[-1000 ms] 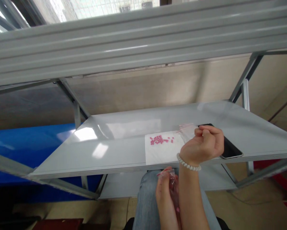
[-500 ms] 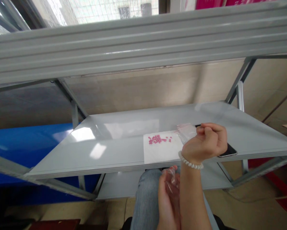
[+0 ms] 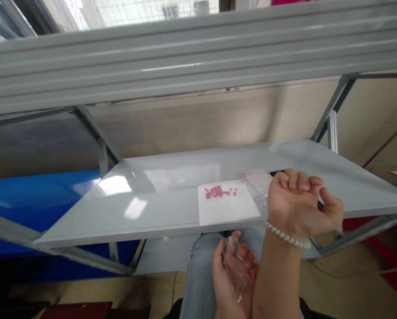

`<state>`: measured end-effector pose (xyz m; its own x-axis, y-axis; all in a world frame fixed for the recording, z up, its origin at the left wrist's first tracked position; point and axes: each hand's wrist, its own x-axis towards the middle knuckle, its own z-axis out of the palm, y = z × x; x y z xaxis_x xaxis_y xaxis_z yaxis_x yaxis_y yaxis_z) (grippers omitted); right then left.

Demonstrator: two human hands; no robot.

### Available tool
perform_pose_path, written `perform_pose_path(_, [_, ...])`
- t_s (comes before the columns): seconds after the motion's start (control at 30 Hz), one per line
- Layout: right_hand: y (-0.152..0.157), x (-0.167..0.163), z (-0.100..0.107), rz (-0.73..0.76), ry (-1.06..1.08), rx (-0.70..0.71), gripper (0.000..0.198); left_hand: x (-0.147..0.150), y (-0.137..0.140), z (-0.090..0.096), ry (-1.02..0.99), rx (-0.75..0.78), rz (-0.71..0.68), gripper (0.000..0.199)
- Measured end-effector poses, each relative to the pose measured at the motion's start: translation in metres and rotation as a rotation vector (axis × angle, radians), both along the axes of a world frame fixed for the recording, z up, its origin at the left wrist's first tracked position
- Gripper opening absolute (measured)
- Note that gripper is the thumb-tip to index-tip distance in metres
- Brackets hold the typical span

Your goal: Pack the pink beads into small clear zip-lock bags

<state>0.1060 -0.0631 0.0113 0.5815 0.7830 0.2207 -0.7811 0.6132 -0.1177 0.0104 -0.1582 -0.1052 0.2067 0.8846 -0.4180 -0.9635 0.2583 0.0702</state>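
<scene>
Left hand is lowest and nearest, above the lap in blue jeans, palm up with the fingers half curled around a small clear bag; the bag stands between thumb and fingers, and its mouth seems to point upward, though the plastic is hard to read. Right hand is higher, at the front edge of the grey shelf, with a white bead bracelet on the wrist. Its fingers are curled loosely inward and the thumb stands apart; I cannot tell if something small is pinched inside.

A risk here is that any small piece carried between the hands falls past the bag to the floor, because the bag is soft, its opening is narrow, and the right forearm crosses just beside it. The wrist could also brush the white paper and scatter what lies on it.

Farther on, the pink beads lie in a small heap on that paper, left of the right hand and well above the left. More clear bags lie just beside the paper, touching the right hand's knuckle side.
</scene>
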Motion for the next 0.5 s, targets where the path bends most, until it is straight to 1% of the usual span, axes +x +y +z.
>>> perform_pose_path(0.07, [-0.01, 0.007, 0.002, 0.021, 0.035, 0.059, 0.005, 0.001, -0.001, 0.001, -0.03, 0.013, 0.006, 0.037])
perform_pose_path(0.13, [-0.018, 0.015, 0.002, 0.017, 0.031, 0.08, 0.007, 0.002, -0.002, 0.003, -0.069, 0.018, 0.009, 0.034])
perform_pose_path(0.2, [-0.024, 0.02, -0.003, -0.008, -0.015, 0.063, 0.007, 0.003, -0.004, 0.005, -0.113, 0.018, 0.0, 0.031])
perform_pose_path(0.3, [-0.029, 0.024, -0.013, -0.043, -0.147, -0.011, 0.002, 0.002, -0.005, 0.007, -0.184, 0.025, -0.005, 0.029])
perform_pose_path(0.4, [-0.035, 0.026, -0.02, -0.087, -0.381, -0.082, 0.007, 0.001, -0.005, 0.009, -0.214, 0.036, 0.023, 0.029])
perform_pose_path(0.47, [-0.044, 0.03, -0.024, -0.163, -0.627, -0.099, 0.009, 0.0, -0.005, 0.011, -0.191, 0.045, 0.03, 0.029])
perform_pose_path(0.5, [-0.051, 0.031, -0.026, -0.2, -0.786, -0.099, 0.009, 0.0, -0.005, 0.012, -0.169, 0.055, 0.029, 0.029])
